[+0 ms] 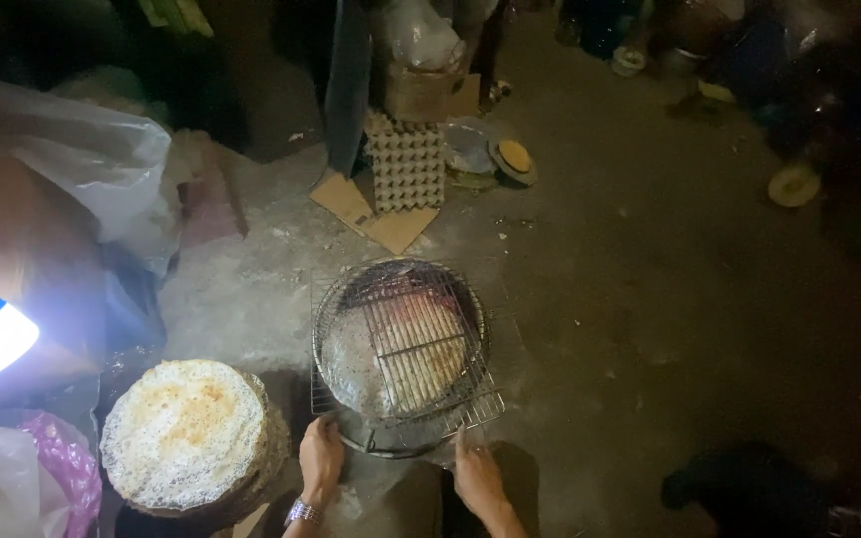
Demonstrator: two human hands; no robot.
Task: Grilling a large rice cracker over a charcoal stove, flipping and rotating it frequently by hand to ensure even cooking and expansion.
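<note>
at the near left a stack of round rice crackers (pixel 186 433) sits beside the left hand (pixel 321 460), whose fingers (pixel 328 430) curl loosely onto the near edge of the wire grill rack (pixel 401 344). the rack lies over a round charcoal brazier (pixel 366 438) on the floor (pixel 650 299), a pale flat cracker (pixel 396 361) pressed inside it. the right hand (pixel 475 478) has its fingers (pixel 462 440) closed on the rack's near right corner.

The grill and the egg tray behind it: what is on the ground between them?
In the head view, pieces of flat cardboard lie at the foot of the egg tray; closer to the grill the concrete floor is bare.
</note>
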